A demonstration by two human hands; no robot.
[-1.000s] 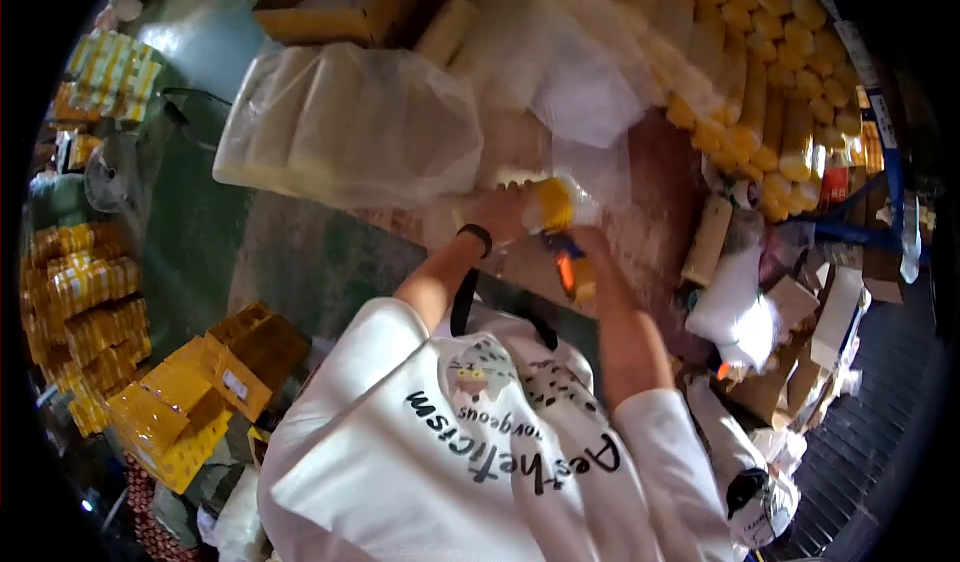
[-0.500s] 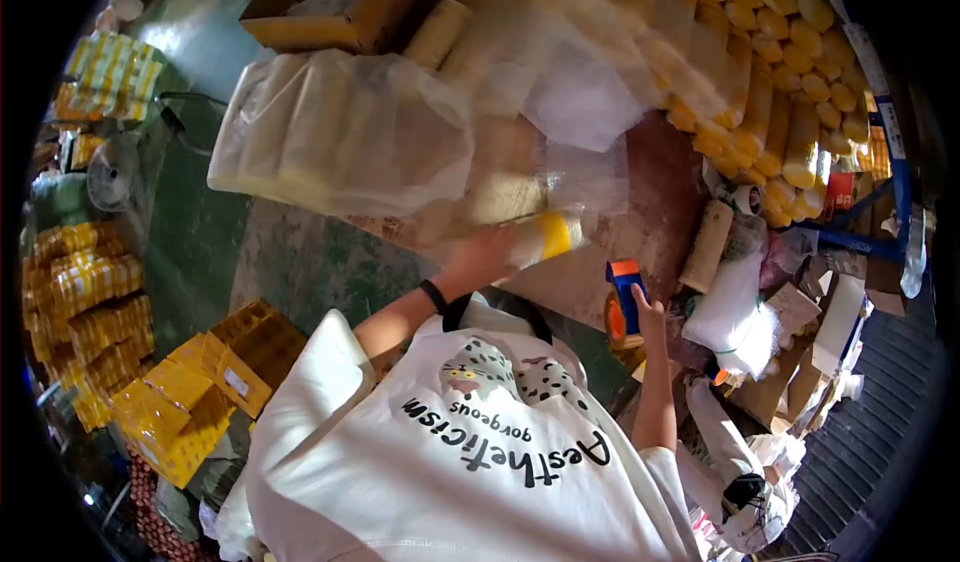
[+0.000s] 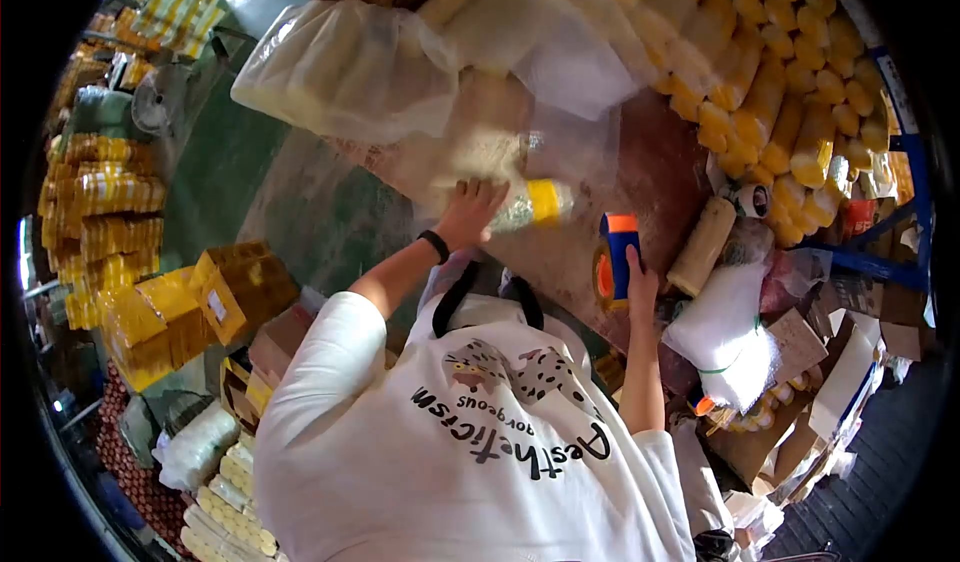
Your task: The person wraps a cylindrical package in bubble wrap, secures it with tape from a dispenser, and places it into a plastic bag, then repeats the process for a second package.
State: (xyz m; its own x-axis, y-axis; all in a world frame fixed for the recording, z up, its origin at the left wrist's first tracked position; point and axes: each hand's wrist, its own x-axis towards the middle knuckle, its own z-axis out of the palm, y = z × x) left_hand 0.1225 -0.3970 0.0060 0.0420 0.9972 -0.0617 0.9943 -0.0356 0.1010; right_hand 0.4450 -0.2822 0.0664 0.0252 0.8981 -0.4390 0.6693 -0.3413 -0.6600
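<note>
A clear plastic-wrapped roll (image 3: 517,208) with a yellow band lies at the middle of the work surface, blurred by motion. My left hand (image 3: 472,214), with a black band on the wrist, is on its left end, fingers above and thumb below. Just beyond is a blurred pale, see-through sheet (image 3: 490,154). To the right, my right hand (image 3: 642,284) is wrapped round a blue and orange tape dispenser (image 3: 619,252), held up apart from the roll.
Clear plastic bags (image 3: 350,72) spread over the far side. Yellow-ended rolls (image 3: 790,82) are stacked at the far right beside a blue rack (image 3: 880,262). A white plastic bundle (image 3: 722,334) sits near my right arm. Yellow-taped cartons (image 3: 165,312) stand at the left.
The wrapped roll has shifted slightly left and nearer to me, with my left hand on it. My right hand still holds the tape dispenser, now more upright. The whole view has tilted.
</note>
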